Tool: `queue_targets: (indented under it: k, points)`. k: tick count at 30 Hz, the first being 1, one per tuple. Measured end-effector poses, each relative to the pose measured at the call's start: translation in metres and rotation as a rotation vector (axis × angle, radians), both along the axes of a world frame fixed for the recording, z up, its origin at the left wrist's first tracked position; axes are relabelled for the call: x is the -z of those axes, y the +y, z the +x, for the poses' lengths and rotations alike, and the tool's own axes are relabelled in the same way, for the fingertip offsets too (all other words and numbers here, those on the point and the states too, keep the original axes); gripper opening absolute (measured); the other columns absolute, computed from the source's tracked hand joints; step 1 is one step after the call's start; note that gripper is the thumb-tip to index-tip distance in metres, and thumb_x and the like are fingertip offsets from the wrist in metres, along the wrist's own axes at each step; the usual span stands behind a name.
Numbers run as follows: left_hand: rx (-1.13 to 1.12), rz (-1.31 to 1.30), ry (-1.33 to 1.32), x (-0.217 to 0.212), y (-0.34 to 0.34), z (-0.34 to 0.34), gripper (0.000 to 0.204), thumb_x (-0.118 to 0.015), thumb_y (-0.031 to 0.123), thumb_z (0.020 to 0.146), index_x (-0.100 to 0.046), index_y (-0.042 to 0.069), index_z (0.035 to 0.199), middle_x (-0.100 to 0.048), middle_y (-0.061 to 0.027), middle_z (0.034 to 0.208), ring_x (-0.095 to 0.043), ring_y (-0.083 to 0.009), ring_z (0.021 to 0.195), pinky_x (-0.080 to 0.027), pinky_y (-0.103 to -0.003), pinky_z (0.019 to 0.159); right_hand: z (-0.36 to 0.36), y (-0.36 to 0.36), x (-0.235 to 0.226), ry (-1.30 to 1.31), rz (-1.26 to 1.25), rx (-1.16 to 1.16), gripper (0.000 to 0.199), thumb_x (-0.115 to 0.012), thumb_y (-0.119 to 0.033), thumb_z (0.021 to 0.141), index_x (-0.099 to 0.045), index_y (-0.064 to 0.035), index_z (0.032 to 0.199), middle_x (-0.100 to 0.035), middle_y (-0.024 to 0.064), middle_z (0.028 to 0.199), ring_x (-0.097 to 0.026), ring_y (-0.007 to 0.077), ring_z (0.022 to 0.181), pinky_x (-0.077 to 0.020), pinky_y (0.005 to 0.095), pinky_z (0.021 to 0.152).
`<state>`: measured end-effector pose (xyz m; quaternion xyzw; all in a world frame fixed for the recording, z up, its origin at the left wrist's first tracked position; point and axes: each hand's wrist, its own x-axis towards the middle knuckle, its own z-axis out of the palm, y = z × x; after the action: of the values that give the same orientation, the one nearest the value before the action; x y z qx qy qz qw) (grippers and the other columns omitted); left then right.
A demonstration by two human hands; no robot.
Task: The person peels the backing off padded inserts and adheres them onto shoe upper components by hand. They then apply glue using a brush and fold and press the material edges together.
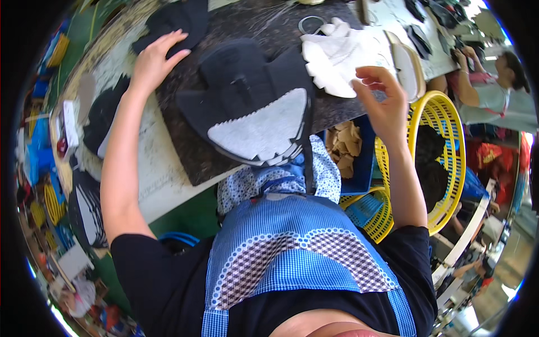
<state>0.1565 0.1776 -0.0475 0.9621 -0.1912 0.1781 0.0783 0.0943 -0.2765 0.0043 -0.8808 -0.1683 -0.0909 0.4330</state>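
Observation:
My left hand [155, 63] reaches toward the far left, fingers stretched and thumb apart. Its fingertips lie at the edge of a black fabric piece [182, 22]; whether they press on it I cannot tell. My right hand [386, 104] hovers at the right with loosely bent fingers and a gap to the thumb, nothing visible between them. It is nearest to a pile of white notched pieces [337, 59]. Between my hands lies a stack of black shoe-upper pieces [241, 78]. A light grey notched patch [264, 126] covers the near part of its top piece.
The stack rests on a dark marbled slab [185, 151] on the worktable. More black pieces [104, 115] lie left. Below the right edge are a blue bin [365, 163] of tan scraps and yellow baskets [438, 219]. Another person [494, 90] works at far right.

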Motion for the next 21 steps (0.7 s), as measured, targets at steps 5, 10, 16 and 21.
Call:
queue_targets:
  k: [5, 10, 16, 21]
  points:
    - [-0.247, 0.011, -0.072, -0.016, -0.005, 0.012, 0.025, -0.052, 0.031, 0.099, -0.065, 0.018, 0.116, -0.071, -0.0103, 0.08, -0.069, -0.0319, 0.07, -0.053, -0.044, 0.061, -0.001, -0.005, 0.041, -0.304, -0.438, -0.016, 0.033, -0.072, -0.016, 0.081, -0.062, -0.0083, 0.112, -0.065, 0.0118, 0.1, -0.062, 0.0294, 0.095, -0.0522, 0.0398, 0.078]
    - [0.024, -0.094, -0.596, -0.108, -0.107, -0.061, 0.03, -0.055, 0.001, 0.094, -0.063, 0.004, 0.123, -0.071, -0.0122, 0.11, -0.072, -0.0234, 0.092, -0.056, -0.029, 0.072, 0.017, -0.045, 0.039, 0.273, 0.538, 0.325, 0.023, -0.045, -0.018, 0.103, -0.06, -0.0014, 0.108, -0.072, 0.0122, 0.089, -0.065, 0.0114, 0.064, -0.052, 0.0235, 0.06]
    - [0.442, 0.047, -0.067, -0.069, -0.185, -0.169, 0.025, -0.065, 0.013, 0.088, -0.068, -0.004, 0.107, -0.07, -0.018, 0.109, -0.069, -0.0316, 0.099, -0.057, -0.037, 0.086, 0.003, -0.016, -0.01, 0.105, 0.604, 0.191, 0.03, -0.051, -0.017, 0.1, -0.05, -0.0011, 0.126, -0.07, 0.0132, 0.083, -0.057, 0.0085, 0.053, -0.0457, 0.0183, 0.049]
    - [0.392, -0.566, -0.18, -0.13, -0.215, -0.132, 0.042, -0.078, 0.005, 0.077, -0.065, -0.001, 0.116, -0.068, -0.0165, 0.112, -0.069, -0.0293, 0.096, -0.057, -0.034, 0.08, -0.047, 0.05, -0.069, 0.449, 0.898, -0.199, 0.02, -0.051, -0.012, 0.1, -0.05, -0.0053, 0.119, -0.068, 0.0099, 0.073, -0.058, 0.0086, 0.048, -0.0397, 0.0182, 0.039]
